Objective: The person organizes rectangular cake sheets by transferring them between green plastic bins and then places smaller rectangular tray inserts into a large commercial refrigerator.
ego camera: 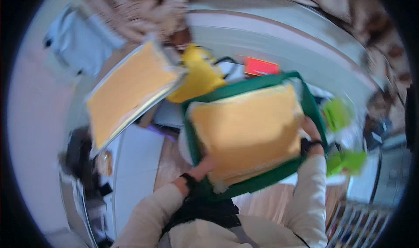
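Note:
A flat, rectangular orange-yellow pad with pale edges [252,130] lies inside a green shallow bin [242,87] in front of me. My left hand [208,164] is at the pad's lower left edge, inside the bin. At the pad's right edge is my right hand [309,128], thumb side against it. Both hands appear to grip the pad by its sides, though my fingers are mostly hidden under it. A similar orange-yellow pad [131,91] stands at the left, tilted.
Behind the bin lie a yellow bag [199,71] with a dark handle and a red box [261,66]. Bright green items [338,114] sit to the right. Light blue cloth [85,38] is at the upper left, a wire rack [356,225] at the lower right. The picture is blurred.

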Demonstrator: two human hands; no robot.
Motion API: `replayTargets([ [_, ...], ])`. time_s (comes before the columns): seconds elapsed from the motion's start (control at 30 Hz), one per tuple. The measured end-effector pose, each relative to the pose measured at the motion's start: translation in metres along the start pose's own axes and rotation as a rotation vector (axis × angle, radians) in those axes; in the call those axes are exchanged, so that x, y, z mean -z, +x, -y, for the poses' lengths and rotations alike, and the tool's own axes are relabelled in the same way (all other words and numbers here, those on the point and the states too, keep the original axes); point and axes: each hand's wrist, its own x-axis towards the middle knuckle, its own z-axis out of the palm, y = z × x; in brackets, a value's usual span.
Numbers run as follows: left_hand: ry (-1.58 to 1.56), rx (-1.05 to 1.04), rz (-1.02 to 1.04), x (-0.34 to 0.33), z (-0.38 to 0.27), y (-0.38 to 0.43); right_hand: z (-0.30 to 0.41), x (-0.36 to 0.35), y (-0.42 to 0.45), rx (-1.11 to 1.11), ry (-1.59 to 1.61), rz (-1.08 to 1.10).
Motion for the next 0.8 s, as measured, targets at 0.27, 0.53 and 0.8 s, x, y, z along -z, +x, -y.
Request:
replayTargets([
  [0.27, -0.587, 0.643, -0.088, 0.025, -0.057, -0.015, 0.039, 0.020, -0.090, 0.021, 0.026, 0.170],
  [0.53, -1.221, 0.041, 0.227, 0.074, -0.030, -0.074, 0.153, 0.009, -0.218, 0.116, 0.395, 0.085],
  [0.8, -1.057, 0.238, -0.092, 0.170, -0.037, -0.160, 0.156, -0.046, -0.241, 0.113, 0.474, -0.076],
])
